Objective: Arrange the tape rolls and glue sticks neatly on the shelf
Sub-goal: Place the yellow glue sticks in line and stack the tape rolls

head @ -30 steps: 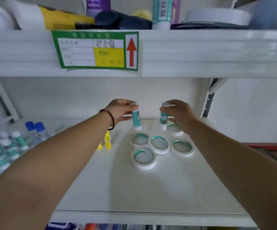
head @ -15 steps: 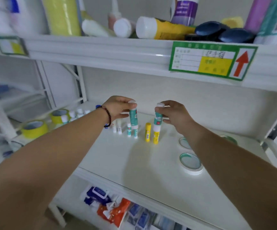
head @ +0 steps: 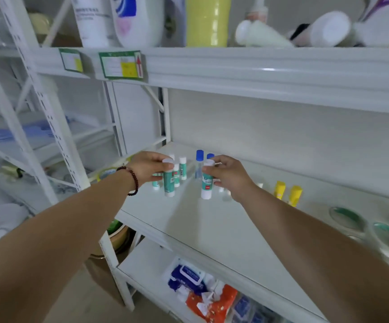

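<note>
White shelf [head: 212,234]: our left hand [head: 148,167] and right hand [head: 229,174] each grip 1 upright glue stick [head: 169,180], seemingly just above it.

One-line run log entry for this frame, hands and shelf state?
left hand: holds green glue stick | right hand: holds second glue stick | both upright over shelf | tape rolls at right

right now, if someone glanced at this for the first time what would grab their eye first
Two bare hands meet at mid-frame over the white shelf: the left hand and the right hand each pinch an upright teal glue stick by its cap. Behind them stands a cluster of small glue sticks; two yellow glue sticks and white tape rolls sit to the right.
</note>
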